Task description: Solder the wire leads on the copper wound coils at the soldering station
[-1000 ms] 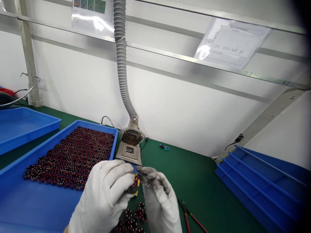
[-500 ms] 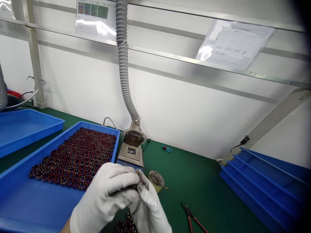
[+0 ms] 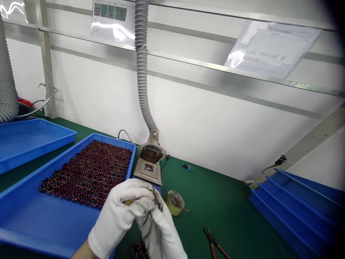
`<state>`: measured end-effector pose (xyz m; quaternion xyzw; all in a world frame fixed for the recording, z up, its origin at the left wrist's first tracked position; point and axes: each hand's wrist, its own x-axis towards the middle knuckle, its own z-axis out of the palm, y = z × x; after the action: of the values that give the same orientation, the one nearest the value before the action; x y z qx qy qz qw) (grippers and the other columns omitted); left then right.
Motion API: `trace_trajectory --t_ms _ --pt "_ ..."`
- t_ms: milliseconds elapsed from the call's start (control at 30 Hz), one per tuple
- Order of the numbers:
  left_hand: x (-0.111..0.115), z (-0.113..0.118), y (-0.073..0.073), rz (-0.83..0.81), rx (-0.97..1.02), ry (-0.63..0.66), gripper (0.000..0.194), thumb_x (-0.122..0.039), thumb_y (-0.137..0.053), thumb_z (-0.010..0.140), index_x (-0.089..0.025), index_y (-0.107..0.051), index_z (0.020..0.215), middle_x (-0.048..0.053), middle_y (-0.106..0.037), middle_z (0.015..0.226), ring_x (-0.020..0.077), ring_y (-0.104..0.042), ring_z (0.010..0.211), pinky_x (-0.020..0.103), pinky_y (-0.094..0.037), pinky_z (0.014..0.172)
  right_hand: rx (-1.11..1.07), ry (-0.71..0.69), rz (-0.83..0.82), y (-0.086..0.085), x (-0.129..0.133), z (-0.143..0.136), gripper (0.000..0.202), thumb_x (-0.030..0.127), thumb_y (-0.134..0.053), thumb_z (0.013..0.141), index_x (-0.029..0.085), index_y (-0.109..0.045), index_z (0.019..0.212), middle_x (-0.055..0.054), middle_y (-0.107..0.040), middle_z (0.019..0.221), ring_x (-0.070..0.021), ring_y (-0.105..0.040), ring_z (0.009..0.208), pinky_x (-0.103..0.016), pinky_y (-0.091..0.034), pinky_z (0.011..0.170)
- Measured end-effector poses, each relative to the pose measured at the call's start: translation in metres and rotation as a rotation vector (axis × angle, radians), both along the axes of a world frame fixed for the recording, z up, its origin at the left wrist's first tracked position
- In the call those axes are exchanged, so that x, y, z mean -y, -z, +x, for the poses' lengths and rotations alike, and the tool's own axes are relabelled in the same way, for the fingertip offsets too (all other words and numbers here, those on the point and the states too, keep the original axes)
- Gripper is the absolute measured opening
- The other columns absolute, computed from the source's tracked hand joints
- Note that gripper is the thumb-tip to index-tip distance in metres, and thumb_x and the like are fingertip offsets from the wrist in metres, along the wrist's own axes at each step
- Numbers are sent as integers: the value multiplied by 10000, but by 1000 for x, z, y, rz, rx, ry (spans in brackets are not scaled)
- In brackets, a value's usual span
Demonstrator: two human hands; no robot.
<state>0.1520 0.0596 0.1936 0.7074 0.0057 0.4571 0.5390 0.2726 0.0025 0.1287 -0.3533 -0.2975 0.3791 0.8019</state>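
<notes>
My left hand [image 3: 122, 212], in a white glove, is closed with its fingers curled in front of me. A bit of something yellow [image 3: 129, 201] shows between those fingers, the rest hidden. Pressed against it, my gloved right hand [image 3: 164, 226] is closed too, its fingertips dark with dirt. A small dark, reddish piece [image 3: 156, 196] shows at the meeting fingertips, too covered to make out. Below the hands lie a few loose wire-wound ring coils [image 3: 138, 250]. Many more such coils [image 3: 91, 172] fill part of a blue tray [image 3: 51, 228] to the left.
A metal heating pot [image 3: 147, 172] stands behind the hands under an exhaust hose [image 3: 142, 64]. Close on the right sits a yellowish tin [image 3: 175, 203] with a stick in it. Red-handled pliers [image 3: 212, 242], a small blue tool [image 3: 188, 167] and stacked blue trays [image 3: 293, 205] lie farther right.
The whole view has shifted slightly. Both hands stay together while the left fingers have changed position, and the yellow bit now shows. Less of the loose coils below is visible.
</notes>
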Motion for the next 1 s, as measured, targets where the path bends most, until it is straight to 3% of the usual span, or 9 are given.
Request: trace_trajectory --t_ms 133,233,300,467,600,667,833,933,1000 --pt "3 0 8 -141 74 -15 101 -194 -624 776 -222 -687 703 16 -677 804 168 -622 810 228 -527 720 -15 -36 -27 -10 5 -8 189 411 -700 671 232 -673 730 -3 -688 635 -166 -636 577 -309 -538 561" --pt "-2 -6 10 -328 91 -106 106 -233 -597 817 -213 -679 754 17 -677 874 168 -623 849 226 -529 741 -70 -71 -42 -22 23 -18 225 384 -726 662 247 -683 836 -15 -709 749 -163 -646 627 -310 -539 598" --pt "-5 -10 7 -337 58 -164 98 -236 -589 810 -205 -682 803 35 -672 927 194 -623 887 265 -534 769 -132 -82 -37 -29 34 -25 222 389 -692 710 266 -680 894 -23 -713 844 -163 -654 685 -327 -541 653" --pt "1 -8 -1 179 -165 -96 452 -94 -613 641 -240 -598 1069 55 -602 1116 245 -568 1014 418 -472 916 -287 -112 14 -34 39 -35 224 378 -702 709 285 -696 913 -11 -700 992 -166 -634 931 -336 -482 876" --pt "4 -4 0 359 -92 -152 378 -84 -589 696 -256 -599 1033 33 -636 1042 199 -580 971 373 -492 874 -297 -115 -25 -33 40 -33 245 362 -735 672 272 -705 897 -16 -702 990 -163 -635 925 -314 -486 872" --pt "2 -3 0 295 -74 -90 328 -118 -641 684 -254 -636 982 33 -647 1037 195 -600 935 339 -508 845 -236 -61 -44 -33 40 -33 280 357 -735 669 257 -698 928 -35 -701 990 -190 -638 916 -361 -501 852" --pt "-3 -3 -3 -135 3 110 94 -157 -613 698 -199 -697 696 45 -688 802 202 -637 778 287 -541 703 -88 -18 -60 -29 34 -28 344 360 -767 607 245 -693 922 -54 -712 906 -231 -653 854 -408 -519 798" --pt "-4 -8 -3 -333 60 83 107 -184 -596 719 -184 -681 653 39 -679 736 182 -631 698 268 -533 653 -57 -85 -89 -25 33 -23 284 382 -766 596 249 -704 839 -45 -719 793 -216 -666 706 -395 -538 726" --pt "-6 -14 -4 -369 38 20 97 -183 -592 721 -188 -687 699 50 -686 836 197 -637 760 272 -533 658 -57 -57 -86 -25 36 -22 268 369 -744 631 255 -697 870 -45 -720 825 -206 -665 691 -393 -537 722"
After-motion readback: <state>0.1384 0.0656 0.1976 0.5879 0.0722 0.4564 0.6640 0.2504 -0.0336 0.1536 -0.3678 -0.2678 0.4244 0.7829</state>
